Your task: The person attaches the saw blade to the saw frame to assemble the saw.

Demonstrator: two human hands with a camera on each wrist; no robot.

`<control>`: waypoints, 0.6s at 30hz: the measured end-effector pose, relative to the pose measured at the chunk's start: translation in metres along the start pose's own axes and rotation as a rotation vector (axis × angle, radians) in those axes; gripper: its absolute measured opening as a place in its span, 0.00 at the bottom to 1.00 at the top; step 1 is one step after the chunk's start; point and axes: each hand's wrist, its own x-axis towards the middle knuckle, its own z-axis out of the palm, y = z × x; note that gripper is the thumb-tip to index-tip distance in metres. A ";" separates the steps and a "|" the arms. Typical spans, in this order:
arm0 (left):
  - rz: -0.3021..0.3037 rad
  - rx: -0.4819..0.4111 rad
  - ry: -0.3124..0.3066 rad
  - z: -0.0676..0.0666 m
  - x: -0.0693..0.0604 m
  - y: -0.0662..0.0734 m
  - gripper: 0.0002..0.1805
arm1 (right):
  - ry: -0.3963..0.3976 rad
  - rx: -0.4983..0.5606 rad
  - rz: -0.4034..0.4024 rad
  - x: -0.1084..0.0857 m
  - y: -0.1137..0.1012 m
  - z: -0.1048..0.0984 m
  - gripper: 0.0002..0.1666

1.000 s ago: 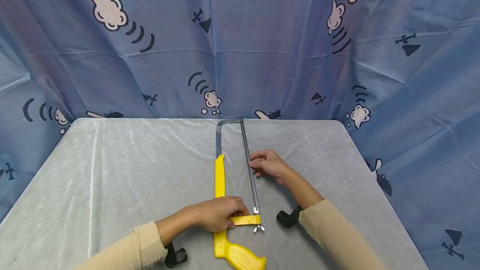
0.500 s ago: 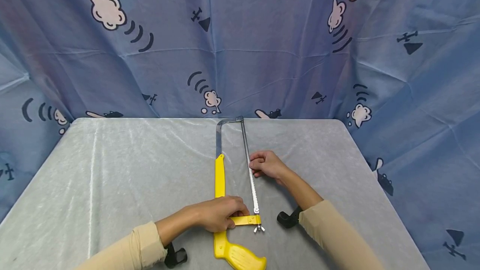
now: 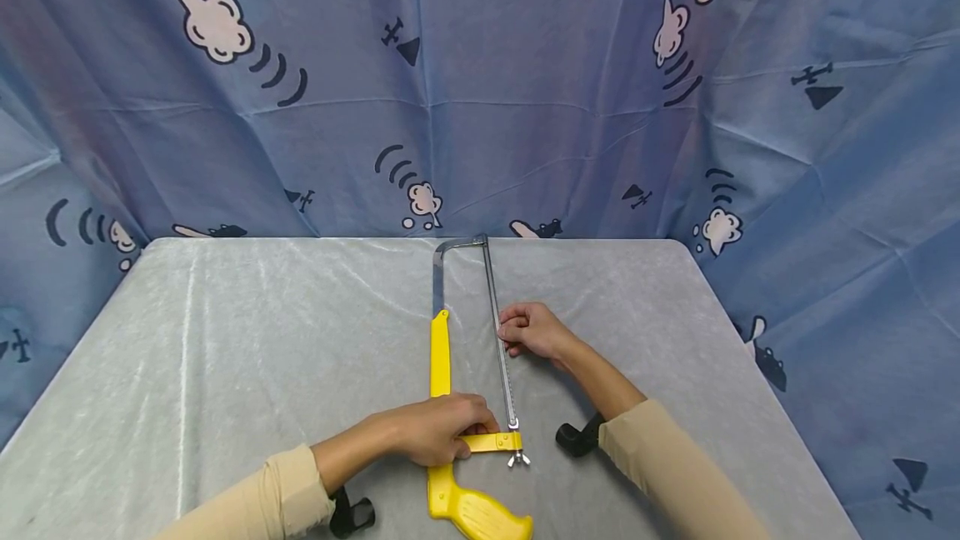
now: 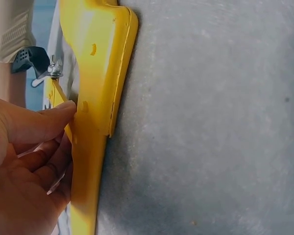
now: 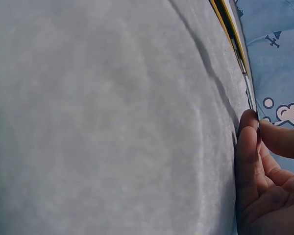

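A hacksaw with a yellow frame (image 3: 440,352) and yellow handle (image 3: 487,513) lies on the table, handle nearest the person. My left hand (image 3: 438,426) holds the short yellow arm (image 3: 495,442) between thumb and fingers; the left wrist view shows its thumb against that arm, beside the frame. Along the right side runs the thin metal blade (image 3: 507,382), pinched about midway by my right hand (image 3: 538,330). In the right wrist view, thumb and index finger meet on the blade (image 5: 250,93). A wing nut (image 3: 518,458) sits at the blade's near end.
Grey plush cloth covers the table (image 3: 300,315). Behind its far edge hangs a blue patterned curtain (image 3: 510,65), close to the saw's far end. A black wrist mount is on each forearm, the right one (image 3: 577,437) near the wing nut.
The blade has turned about its length: its near part looked narrow and dark, then showed a bright flat face, and now looks narrower again. Both hands stay in place.
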 end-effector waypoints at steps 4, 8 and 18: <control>0.004 0.004 0.001 0.001 0.000 -0.001 0.19 | -0.008 0.001 -0.004 0.000 0.000 0.000 0.13; 0.018 0.012 0.000 0.001 0.000 -0.002 0.19 | -0.011 -0.010 -0.007 0.000 0.000 0.000 0.13; 0.014 0.000 -0.012 0.000 0.001 0.000 0.19 | -0.025 -0.029 -0.030 0.003 0.002 -0.002 0.12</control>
